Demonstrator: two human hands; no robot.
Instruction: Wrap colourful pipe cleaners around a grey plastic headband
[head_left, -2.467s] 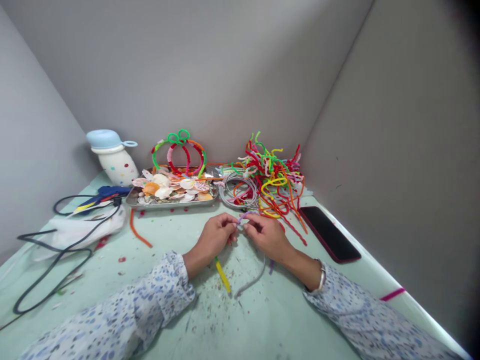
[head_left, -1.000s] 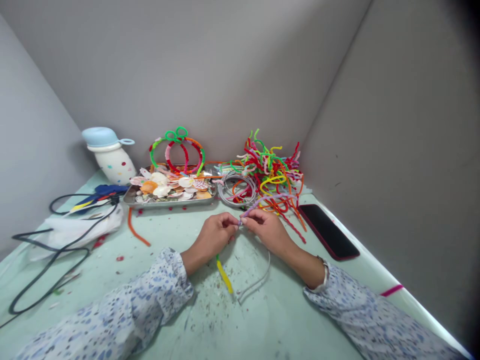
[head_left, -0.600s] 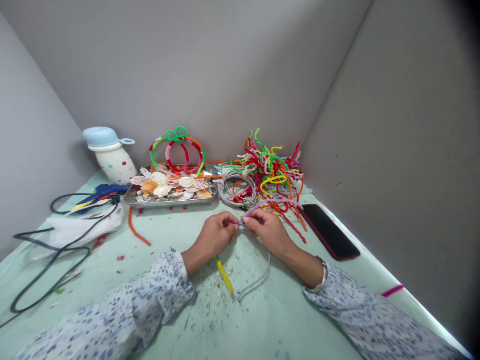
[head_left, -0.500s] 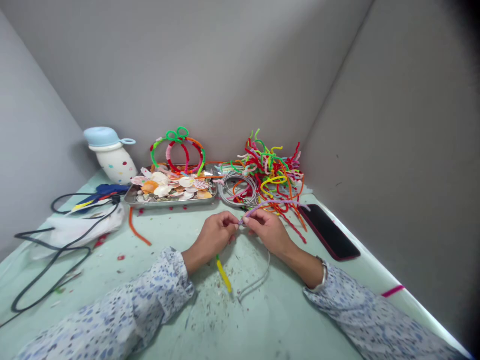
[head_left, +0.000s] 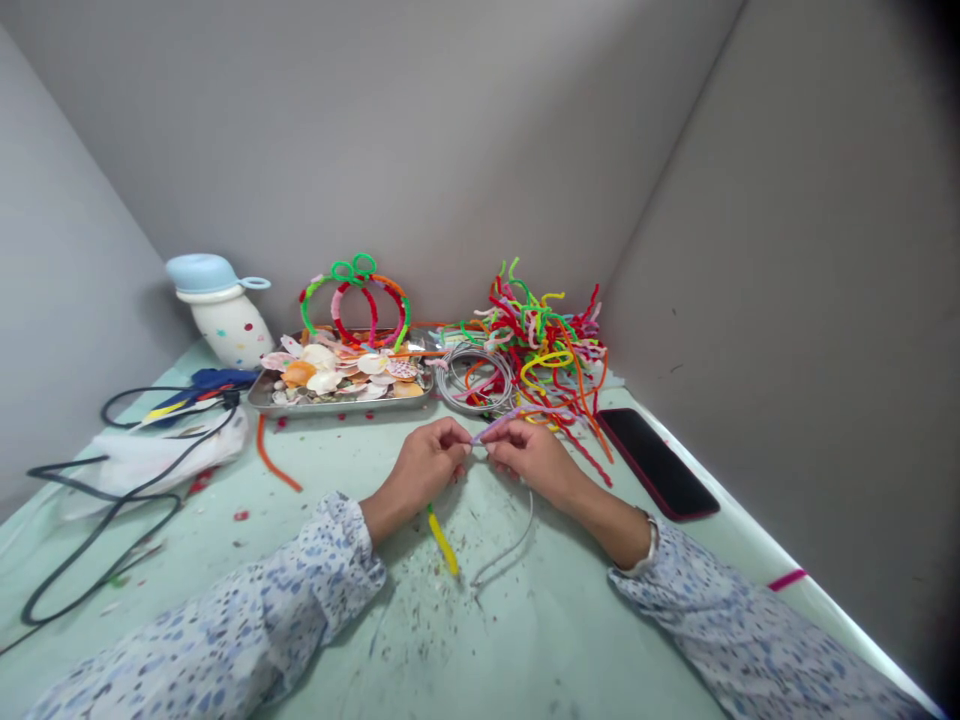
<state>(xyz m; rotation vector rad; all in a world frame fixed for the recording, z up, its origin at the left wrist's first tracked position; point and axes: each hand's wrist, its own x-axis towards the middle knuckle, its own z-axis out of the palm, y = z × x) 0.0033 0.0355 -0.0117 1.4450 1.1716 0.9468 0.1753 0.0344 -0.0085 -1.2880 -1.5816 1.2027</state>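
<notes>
My left hand is closed in a pinch on a thin grey wire, mostly hidden by the fingers; its bare end curves down below my right hand. From under my left hand comes a yellow fuzzy pipe cleaner, green near the palm; whether it is wound on the same wire is unclear. My right hand pinches a purple pipe cleaner, whose near end meets the left fingertips. Its far end extends back over the right knuckles. Only a small gap separates the two hands' fingertips.
Behind my hands stand a metal tray of seashells, pipe-cleaner rings, a wire coil and a tangled pipe-cleaner pile. A phone lies right. Leftward are a bottle, black cable and plastic bag. Grey walls enclose the table.
The purple pipe cleaner's far end has swung inward, away from above the phone. My fingertips have parted slightly, and the left hand has shifted a little to the left.
</notes>
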